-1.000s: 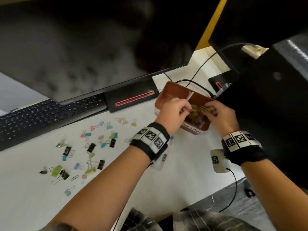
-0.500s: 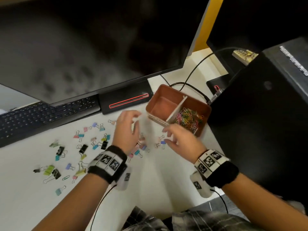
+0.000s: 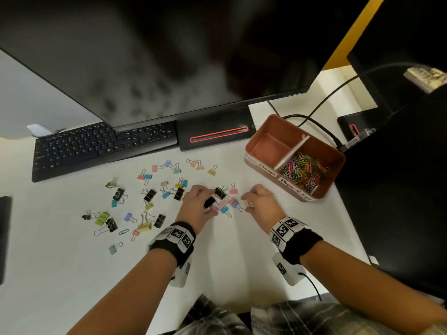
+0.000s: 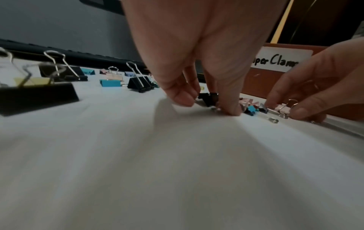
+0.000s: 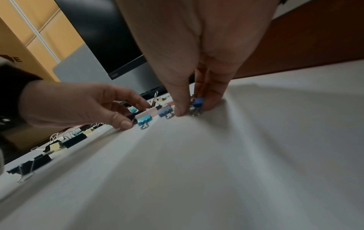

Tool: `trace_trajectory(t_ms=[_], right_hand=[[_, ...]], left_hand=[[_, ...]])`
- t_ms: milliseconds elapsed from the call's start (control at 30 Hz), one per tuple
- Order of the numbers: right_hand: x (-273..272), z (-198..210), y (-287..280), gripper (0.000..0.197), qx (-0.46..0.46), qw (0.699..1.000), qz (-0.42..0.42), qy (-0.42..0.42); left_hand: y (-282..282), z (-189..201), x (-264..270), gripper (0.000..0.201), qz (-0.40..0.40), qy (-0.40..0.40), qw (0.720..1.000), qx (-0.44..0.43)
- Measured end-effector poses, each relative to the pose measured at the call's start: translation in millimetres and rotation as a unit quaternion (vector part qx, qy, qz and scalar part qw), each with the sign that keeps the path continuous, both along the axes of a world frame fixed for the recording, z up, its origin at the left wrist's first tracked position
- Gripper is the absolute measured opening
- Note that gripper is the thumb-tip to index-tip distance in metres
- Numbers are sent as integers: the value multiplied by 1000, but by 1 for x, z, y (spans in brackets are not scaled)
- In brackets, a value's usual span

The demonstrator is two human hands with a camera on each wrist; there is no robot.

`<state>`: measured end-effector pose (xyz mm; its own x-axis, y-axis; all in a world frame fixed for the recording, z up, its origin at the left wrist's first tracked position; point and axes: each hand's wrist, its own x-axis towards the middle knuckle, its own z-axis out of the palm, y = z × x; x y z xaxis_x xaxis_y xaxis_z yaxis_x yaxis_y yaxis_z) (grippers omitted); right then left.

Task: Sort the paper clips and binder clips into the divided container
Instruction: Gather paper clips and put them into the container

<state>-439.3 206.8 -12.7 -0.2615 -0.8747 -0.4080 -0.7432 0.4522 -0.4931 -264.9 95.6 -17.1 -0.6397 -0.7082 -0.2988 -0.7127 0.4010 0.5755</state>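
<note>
A brown divided container [image 3: 263,163] stands at the right of the white desk. Its left compartment is bare, and its right one holds a heap of coloured paper clips [image 3: 303,174]. Several binder clips [image 3: 150,195] lie scattered on the desk to the left. My left hand [image 3: 208,204] pinches a black binder clip [image 3: 210,201] in a small cluster in front of the container; in the left wrist view thumb and fingers of this hand [image 4: 206,105] close round that black clip [image 4: 208,97]. My right hand [image 3: 245,201] [image 5: 195,109] pinches a small blue binder clip [image 5: 197,103] against the desk.
A black keyboard [image 3: 96,146] and a large monitor [image 3: 169,56] fill the back. A black box with a red slot [image 3: 215,136] sits beside the container, with cables [image 3: 314,122] behind it. A dark unit [image 3: 399,189] walls the right side. One green paper clip [image 3: 123,231] lies among the left clips.
Both hands left the container, where they were a second ago, and came down to the cluster of binder clips in front of it. Each now pinches a clip.
</note>
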Motion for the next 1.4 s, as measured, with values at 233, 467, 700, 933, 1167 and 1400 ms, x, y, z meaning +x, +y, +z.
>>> trace_trajectory(t_ms=[233, 467, 700, 933, 1167, 1400], right_hand=[[-5, 2, -10, 23, 13, 999, -19, -39], [-5, 8, -15, 22, 14, 999, 7, -29], [-2, 6, -13, 22, 11, 1000, 11, -16], [-1, 4, -11, 26, 1, 1000, -8, 7], [2, 1, -10, 27, -3, 1000, -12, 6], [1, -1, -9, 25, 1, 1000, -15, -3]], left_hand=[[-7, 0, 3, 27, 27, 12, 999, 23], [-15, 1, 6, 15, -52, -11, 999, 1], [-17, 7, 7, 14, -97, -34, 995, -11], [-11, 10, 8, 46, -83, -88, 989, -82], [-3, 9, -17, 30, -193, -90, 968, -134], [-19, 10, 2, 35, 13, -28, 994, -105]])
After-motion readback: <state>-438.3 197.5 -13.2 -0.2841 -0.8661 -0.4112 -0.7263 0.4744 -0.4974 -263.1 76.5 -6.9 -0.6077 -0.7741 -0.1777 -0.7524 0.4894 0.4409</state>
